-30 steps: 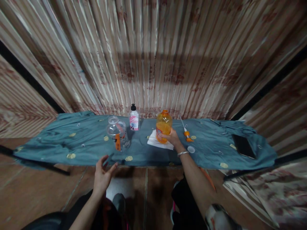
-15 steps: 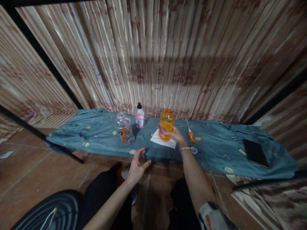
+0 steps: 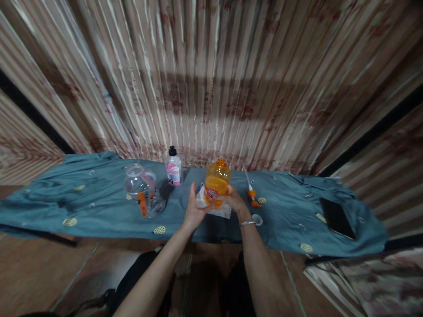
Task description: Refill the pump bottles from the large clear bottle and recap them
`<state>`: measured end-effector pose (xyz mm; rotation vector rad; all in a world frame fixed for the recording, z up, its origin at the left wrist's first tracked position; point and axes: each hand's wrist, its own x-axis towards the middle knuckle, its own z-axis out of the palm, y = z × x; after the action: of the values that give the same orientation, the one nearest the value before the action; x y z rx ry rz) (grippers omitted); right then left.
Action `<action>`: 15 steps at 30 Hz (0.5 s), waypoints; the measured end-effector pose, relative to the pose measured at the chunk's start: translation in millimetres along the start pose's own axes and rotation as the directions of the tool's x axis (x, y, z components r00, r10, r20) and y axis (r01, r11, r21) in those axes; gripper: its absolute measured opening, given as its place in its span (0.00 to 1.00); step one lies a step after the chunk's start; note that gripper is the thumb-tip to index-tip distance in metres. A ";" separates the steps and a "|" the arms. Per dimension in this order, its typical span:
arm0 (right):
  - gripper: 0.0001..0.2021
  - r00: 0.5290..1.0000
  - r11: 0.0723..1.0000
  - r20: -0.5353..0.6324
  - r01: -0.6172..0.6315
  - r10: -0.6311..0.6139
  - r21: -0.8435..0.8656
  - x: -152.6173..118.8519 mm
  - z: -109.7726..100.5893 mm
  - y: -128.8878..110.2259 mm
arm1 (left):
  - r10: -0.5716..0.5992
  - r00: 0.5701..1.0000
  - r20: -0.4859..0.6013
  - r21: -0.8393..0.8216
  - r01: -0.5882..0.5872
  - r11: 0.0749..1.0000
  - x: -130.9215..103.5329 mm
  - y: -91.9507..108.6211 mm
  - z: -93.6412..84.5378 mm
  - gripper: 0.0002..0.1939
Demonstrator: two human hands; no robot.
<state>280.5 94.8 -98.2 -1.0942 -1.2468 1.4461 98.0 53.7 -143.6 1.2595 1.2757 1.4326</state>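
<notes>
While gripping the orange bottle point(image 3: 217, 181) in the right hand point(image 3: 235, 200), reaches in with the left hand point(image 3: 194, 212) from the other side. Has the right fingers curled round the low part of the bottle. Has the left fingers spread wide, holding nothing, just beside the bottle; can't tell for sure about touching. Has the bottle at the white cloth point(image 3: 225, 212), near the middle of the counter point(image 3: 105, 193), almost upright, with no pump on top; can't tell about resting on the cloth or being up a little. Looks like the step of getting two hands on the bottle. Seems to call next for bending the left fingers round the free side, gently, so as not to tip or spill the liquid inside. Needs no touch yet on the orange pump point(image 3: 252, 196), lying to the right, or the clear bottle point(image 3: 135, 186), off to the left. Differs from the earlier picture mostly by the left hand, apart from the bottle then, right next to the bottle now. Matches for the right hand, curled round the bottle both times.
</notes>
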 end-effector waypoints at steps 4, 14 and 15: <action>0.35 0.999 1.000 0.039 0.012 -0.013 0.014 4.3 -2.8 3.0 | 0.022 0.998 0.062 -0.017 -0.021 1.000 24.7 1.7 10.3 0.71; 0.36 0.993 0.998 0.115 0.017 -0.009 -0.066 14.0 -15.1 0.4 | 0.098 0.955 0.281 -0.108 -0.070 0.992 37.8 23.1 19.1 0.51; 0.38 0.993 0.997 0.114 0.029 -0.021 -0.068 13.8 -15.6 0.7 | 0.101 0.954 0.284 -0.101 -0.075 0.992 38.2 22.9 19.3 0.51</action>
<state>292.9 111.1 -101.2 -1.0510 -1.3955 1.4728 111.8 90.7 -115.3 1.4196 0.9597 1.2949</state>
